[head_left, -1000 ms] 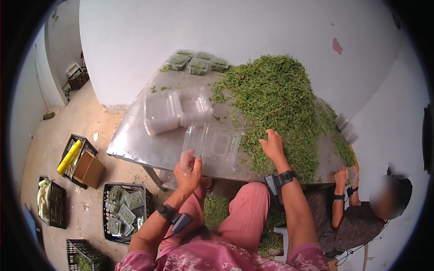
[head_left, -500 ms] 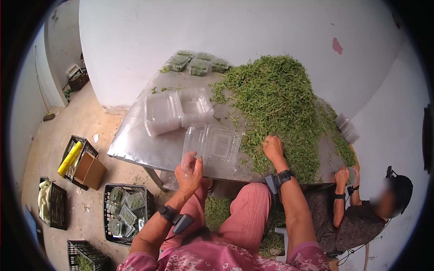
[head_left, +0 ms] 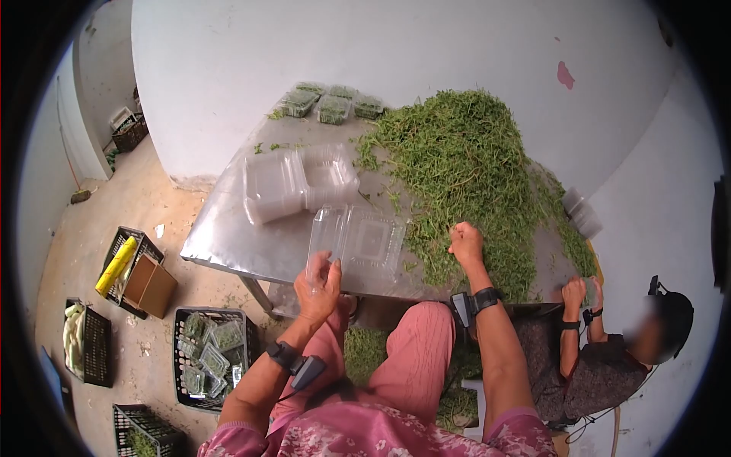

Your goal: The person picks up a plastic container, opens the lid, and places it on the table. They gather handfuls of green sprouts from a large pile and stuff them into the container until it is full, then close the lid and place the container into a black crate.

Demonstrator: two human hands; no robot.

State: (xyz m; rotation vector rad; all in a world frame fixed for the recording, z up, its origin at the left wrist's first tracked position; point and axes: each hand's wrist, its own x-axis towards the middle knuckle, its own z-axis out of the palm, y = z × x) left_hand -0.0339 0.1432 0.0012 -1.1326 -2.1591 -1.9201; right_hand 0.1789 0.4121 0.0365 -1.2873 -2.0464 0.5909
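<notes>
Holding an open clear box [head_left: 373,242] by one side with the left grip [head_left: 320,283], resting it on the tabletop [head_left: 221,236] just beyond; curling the right grip [head_left: 466,244] closed over leafy greens [head_left: 457,164], hiding any contents; seemingly gathering a portion, calling for a firm pinch

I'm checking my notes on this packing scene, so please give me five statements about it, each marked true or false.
1. The left hand grips an opened clear container. True.
2. The right hand is over the filled boxes. False: it is at the heap of greens, fingers curled; whether it holds any is unclear.
3. The filled boxes stand near the table's far edge. True.
4. The container in the left hand is packed with greens. False: no greens show in it.
5. The yellow roll lies on the table. False: it is in a crate on the floor.
</notes>
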